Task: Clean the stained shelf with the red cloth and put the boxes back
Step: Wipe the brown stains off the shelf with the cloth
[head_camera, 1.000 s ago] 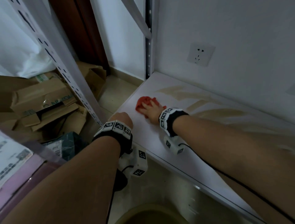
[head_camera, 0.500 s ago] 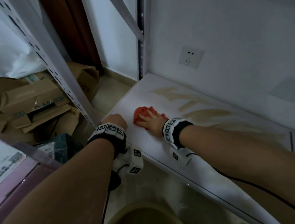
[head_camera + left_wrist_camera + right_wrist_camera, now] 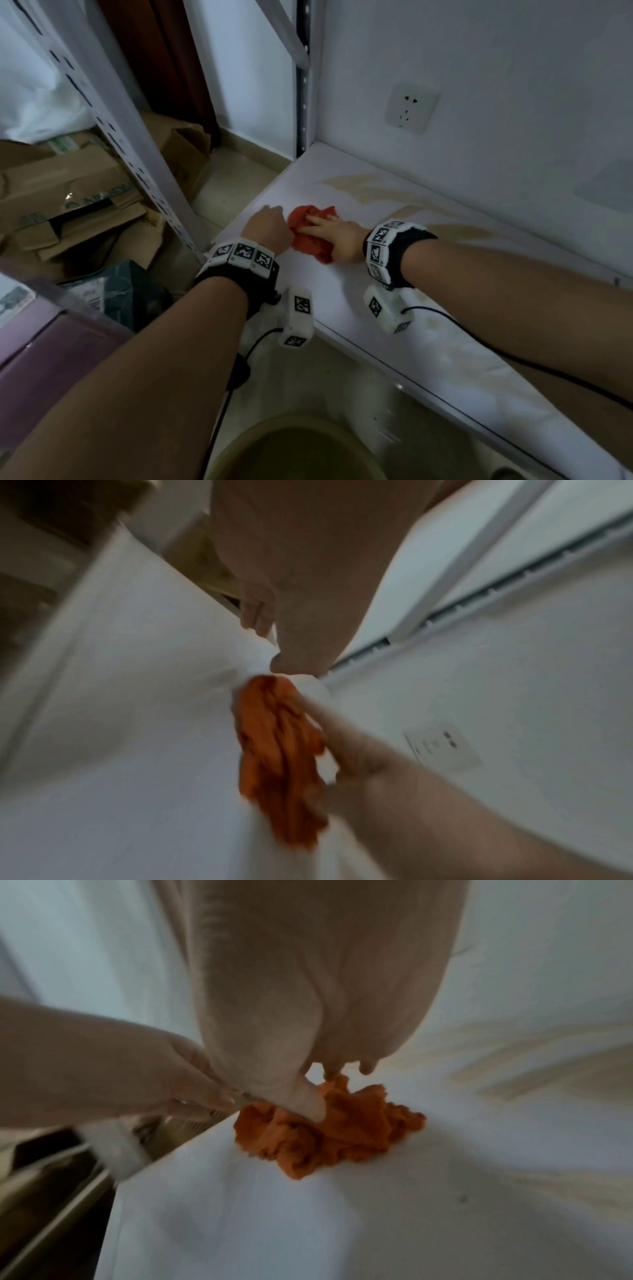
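Note:
The red cloth (image 3: 310, 236) lies crumpled near the left end of the white shelf (image 3: 346, 294). My right hand (image 3: 327, 228) rests flat on top of it, fingers stretched across it. In the right wrist view the thumb (image 3: 308, 1104) presses into the cloth (image 3: 342, 1137). My left hand (image 3: 265, 224) sits right beside the cloth at the shelf's left edge, thumb on top and fingers curled down over the edge. Brown stains (image 3: 363, 188) streak the shelf behind and to the right of the cloth. Cardboard boxes (image 3: 68, 202) lie on the floor to the left.
A perforated metal upright (image 3: 113, 137) stands between the boxes and the shelf. A wall socket (image 3: 411, 108) sits above the shelf's back. A round basin (image 3: 301, 448) stands on the floor below the shelf's front edge. A purple surface (image 3: 51, 349) is at lower left.
My right hand has wiped the cloth toward the front left of the shelf, so it now lies against my left hand. The left hand has shifted a little along the shelf's left edge.

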